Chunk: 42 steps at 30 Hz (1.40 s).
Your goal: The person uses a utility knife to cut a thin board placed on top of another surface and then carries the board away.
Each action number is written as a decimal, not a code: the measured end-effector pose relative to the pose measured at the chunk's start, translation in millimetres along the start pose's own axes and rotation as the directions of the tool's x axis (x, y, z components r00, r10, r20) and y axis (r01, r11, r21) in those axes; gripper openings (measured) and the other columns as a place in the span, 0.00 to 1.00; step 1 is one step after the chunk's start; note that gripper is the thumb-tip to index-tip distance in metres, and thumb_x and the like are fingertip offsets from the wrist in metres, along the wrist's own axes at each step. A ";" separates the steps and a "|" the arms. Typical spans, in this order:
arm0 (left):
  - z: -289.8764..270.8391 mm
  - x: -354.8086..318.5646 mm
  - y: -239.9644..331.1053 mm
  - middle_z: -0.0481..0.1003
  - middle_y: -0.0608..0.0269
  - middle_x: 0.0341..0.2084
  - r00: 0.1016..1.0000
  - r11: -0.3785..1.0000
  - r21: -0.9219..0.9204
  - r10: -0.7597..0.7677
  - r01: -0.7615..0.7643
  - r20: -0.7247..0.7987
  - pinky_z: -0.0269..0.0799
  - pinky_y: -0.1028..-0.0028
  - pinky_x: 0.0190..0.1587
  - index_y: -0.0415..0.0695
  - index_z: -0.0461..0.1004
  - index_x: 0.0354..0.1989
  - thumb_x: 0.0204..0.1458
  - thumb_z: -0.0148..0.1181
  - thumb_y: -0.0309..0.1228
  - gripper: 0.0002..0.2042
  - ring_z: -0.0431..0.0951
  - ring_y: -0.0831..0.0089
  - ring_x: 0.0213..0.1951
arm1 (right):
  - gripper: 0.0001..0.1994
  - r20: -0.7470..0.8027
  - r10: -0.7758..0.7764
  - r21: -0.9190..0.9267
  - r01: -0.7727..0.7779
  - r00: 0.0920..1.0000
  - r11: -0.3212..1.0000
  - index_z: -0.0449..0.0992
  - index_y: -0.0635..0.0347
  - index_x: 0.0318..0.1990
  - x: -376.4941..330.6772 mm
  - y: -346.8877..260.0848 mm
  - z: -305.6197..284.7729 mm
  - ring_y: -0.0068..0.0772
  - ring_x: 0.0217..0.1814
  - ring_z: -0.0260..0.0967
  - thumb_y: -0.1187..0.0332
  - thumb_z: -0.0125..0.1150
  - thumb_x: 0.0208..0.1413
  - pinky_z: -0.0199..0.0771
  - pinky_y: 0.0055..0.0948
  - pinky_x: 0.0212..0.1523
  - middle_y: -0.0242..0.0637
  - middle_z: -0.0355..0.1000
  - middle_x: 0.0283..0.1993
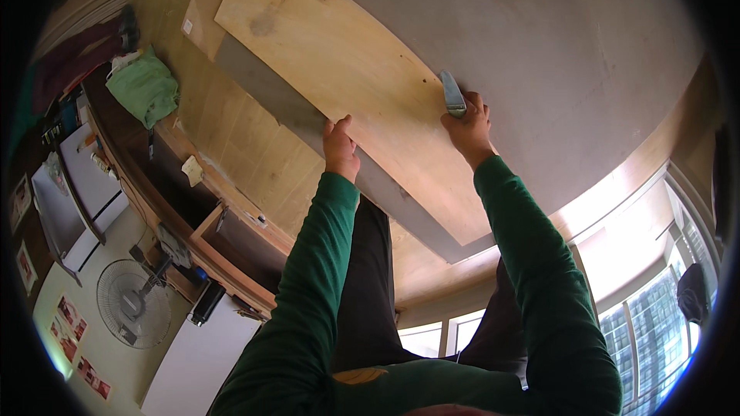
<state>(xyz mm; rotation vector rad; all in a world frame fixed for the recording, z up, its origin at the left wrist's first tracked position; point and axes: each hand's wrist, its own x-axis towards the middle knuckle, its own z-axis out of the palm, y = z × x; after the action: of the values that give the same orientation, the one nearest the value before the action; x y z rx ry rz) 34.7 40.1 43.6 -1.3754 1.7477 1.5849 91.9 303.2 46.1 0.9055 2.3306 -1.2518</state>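
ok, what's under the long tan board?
Grey surface shows past both long edges of the tan board; whatever lies directly beneath it is covered.

Board on panel, fan left (drawer between), window right

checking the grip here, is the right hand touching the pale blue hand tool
Touching: the head view shows the right hand gripping the pale blue hand tool by its near end.

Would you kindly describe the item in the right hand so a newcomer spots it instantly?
Along the big grey surface lies a long pale board. At its right edge, the right hand grips the slim item, light blue against yellowish wood.
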 end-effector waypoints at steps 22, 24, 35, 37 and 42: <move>2.3 -12.7 10.6 0.69 0.76 0.45 0.996 0.999 -0.035 0.013 -0.010 0.093 0.57 0.71 0.46 0.55 0.72 0.48 0.51 0.64 0.38 0.16 0.64 0.79 0.45 | 0.27 -0.049 0.009 0.016 -0.008 0.999 1.000 0.78 0.57 0.55 12.9 2.7 0.9 0.50 0.63 0.60 0.59 0.64 0.43 0.57 0.50 0.63 0.33 0.67 0.60; 1.9 -12.3 10.3 0.69 0.76 0.45 0.997 1.000 -0.029 0.011 -0.009 0.079 0.57 0.71 0.46 0.55 0.72 0.48 0.51 0.64 0.37 0.16 0.64 0.80 0.45 | 0.27 -0.046 0.018 0.025 -0.017 0.999 1.000 0.78 0.57 0.55 13.6 1.1 -0.1 0.49 0.63 0.60 0.59 0.64 0.43 0.57 0.50 0.63 0.33 0.68 0.59; 5.3 -15.9 11.1 0.69 0.72 0.48 0.995 1.000 -0.011 0.015 -0.014 0.095 0.57 0.66 0.53 0.53 0.71 0.49 0.53 0.62 0.36 0.15 0.64 0.76 0.50 | 0.26 -0.060 0.030 0.040 -0.028 0.998 0.999 0.79 0.51 0.55 11.0 -2.3 -3.3 0.48 0.63 0.59 0.60 0.63 0.44 0.56 0.49 0.64 0.32 0.68 0.59; 1.9 -13.1 10.5 0.68 0.68 0.53 0.995 1.000 0.010 0.024 -0.025 0.092 0.57 0.61 0.58 0.52 0.70 0.53 0.55 0.61 0.37 0.17 0.63 0.71 0.57 | 0.26 -0.053 0.015 0.045 -0.013 0.998 0.999 0.79 0.51 0.55 10.2 -2.8 -3.0 0.48 0.63 0.59 0.60 0.63 0.44 0.56 0.49 0.63 0.32 0.68 0.59; 5.4 -14.1 9.9 0.68 0.68 0.54 0.996 1.000 0.012 0.025 -0.026 0.089 0.57 0.60 0.59 0.51 0.70 0.53 0.56 0.60 0.36 0.17 0.62 0.70 0.58 | 0.25 -0.052 -0.003 0.024 0.004 0.999 1.000 0.79 0.51 0.55 11.2 1.8 -5.5 0.49 0.62 0.59 0.60 0.62 0.45 0.56 0.49 0.63 0.34 0.68 0.59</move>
<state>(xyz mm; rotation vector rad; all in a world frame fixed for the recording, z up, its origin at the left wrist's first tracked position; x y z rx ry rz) 30.7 49.2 58.7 -1.2615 1.7271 1.6192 84.8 312.6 41.7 0.9531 2.3625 -1.2750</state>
